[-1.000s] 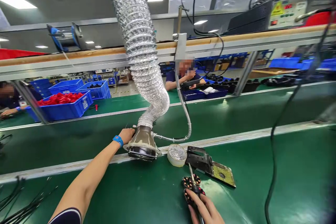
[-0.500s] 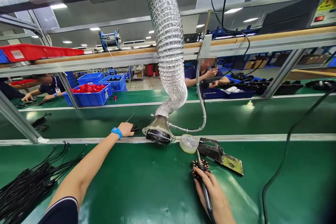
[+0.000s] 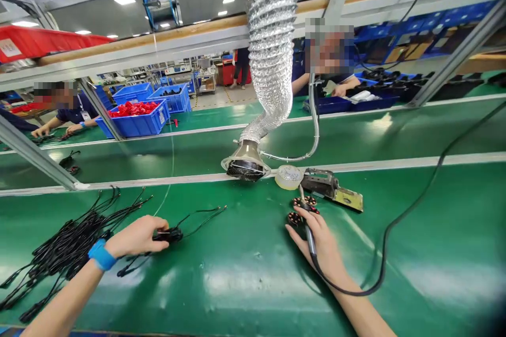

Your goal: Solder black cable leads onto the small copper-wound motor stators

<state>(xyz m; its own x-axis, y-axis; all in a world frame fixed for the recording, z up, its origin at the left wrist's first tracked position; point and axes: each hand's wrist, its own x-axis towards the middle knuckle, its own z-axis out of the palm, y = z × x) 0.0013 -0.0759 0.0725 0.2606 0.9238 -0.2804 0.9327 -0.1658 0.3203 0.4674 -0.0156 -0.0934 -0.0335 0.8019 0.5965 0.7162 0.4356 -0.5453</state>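
My left hand [image 3: 136,237], wearing a blue wristband, is closed on a bundled black cable [image 3: 172,234] above the green bench. Two thin leads with bare-looking tips stick out of the bundle to the right. My right hand [image 3: 322,245] is wrapped around the handle of a soldering iron [image 3: 310,242], with its thumb spread to the left. Beside the fingers lie small round black parts [image 3: 294,218] ringed with copper-coloured dots, partly covered by the hand. The iron's tip points toward a soldering stand [image 3: 322,183] and a round pale tub [image 3: 289,177].
A pile of black cables [image 3: 73,237] lies at the left. A fume extraction hood [image 3: 247,160] on a silver duct [image 3: 272,63] hangs at centre. The iron's cord [image 3: 384,258] loops at right. Thin wire hangs from a spool [image 3: 160,6]. Co-workers sit across the bench.
My left hand has come back from the far strip toward me, bringing the black cable over the near bench. My right hand stays by the round parts with the soldering iron. The view has tilted down.
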